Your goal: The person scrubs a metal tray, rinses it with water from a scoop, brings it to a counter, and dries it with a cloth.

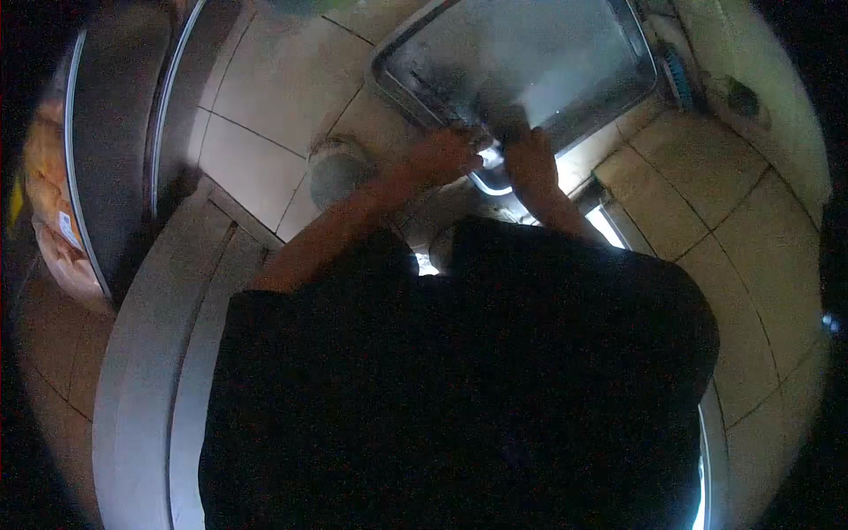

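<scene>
Left hand (450,152) has its fingers curled in at the near edge of the big metal tray (552,44), and right hand (528,163) is just beside it, bent inward the same way. Honestly can't tell from my feed if either one is gripping something; it's super dim, with only a bright glint between them. Tray's right past the fingertips, kinda tilted in view, with a cloudy sheen across it. Going outward, I've got a round greyish container (340,179) near the left forearm and a blue-bristled brush (677,78) off the tray's right side. Pale tiles (261,146) all around, plus some orange-brown plastic-wrapped stuff (55,181) far left, behind a shiny-edged dark panel (115,115).
</scene>
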Demonstrator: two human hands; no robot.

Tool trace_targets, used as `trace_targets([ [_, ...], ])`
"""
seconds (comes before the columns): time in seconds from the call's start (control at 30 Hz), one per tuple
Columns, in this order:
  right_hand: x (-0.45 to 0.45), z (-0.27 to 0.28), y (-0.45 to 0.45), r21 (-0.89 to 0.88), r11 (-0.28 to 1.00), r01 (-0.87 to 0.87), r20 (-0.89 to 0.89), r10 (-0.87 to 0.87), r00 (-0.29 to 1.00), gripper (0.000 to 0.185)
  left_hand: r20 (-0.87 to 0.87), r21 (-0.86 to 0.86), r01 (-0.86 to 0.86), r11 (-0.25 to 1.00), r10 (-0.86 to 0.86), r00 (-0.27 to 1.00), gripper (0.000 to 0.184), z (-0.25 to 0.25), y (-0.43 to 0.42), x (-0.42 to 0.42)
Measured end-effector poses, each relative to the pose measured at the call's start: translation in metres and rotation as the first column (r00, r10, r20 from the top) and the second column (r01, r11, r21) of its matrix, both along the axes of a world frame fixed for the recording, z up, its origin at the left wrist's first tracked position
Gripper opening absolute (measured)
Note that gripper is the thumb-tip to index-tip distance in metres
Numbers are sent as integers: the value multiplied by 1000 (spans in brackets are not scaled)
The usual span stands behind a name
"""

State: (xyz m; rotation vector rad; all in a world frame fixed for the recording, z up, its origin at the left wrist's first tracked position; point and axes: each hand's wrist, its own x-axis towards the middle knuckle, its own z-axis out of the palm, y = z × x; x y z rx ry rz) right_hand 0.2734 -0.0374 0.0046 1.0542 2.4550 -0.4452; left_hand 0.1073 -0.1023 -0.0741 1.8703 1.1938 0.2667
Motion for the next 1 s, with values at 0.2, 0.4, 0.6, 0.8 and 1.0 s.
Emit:
trace_targets([
  [0.2,3,-17,-28,-83,983,166,-71,-172,983,28,-205,-54,364,930,-367,907,21,52,30,-11],
  [0.4,10,-5,25,4,1000,5,61,-6,998,32,-261,161,410,898,-362,895,20,43,24,-24],
  [0.6,14,-27,-9,-25,1000,-13,14,14,1000,19,-238,363,307,880,-231,943,20,26,11,-16],
  [0.8,116,-61,5,-77,980,182,80,-176,981,20,-130,159,318,935,-300,945,20,54,23,-19],
  [1.0,10,51,19,-249,690,680,-69,-713,698,26,-234,361,370,856,-301,925,19,41,15,-18],
])
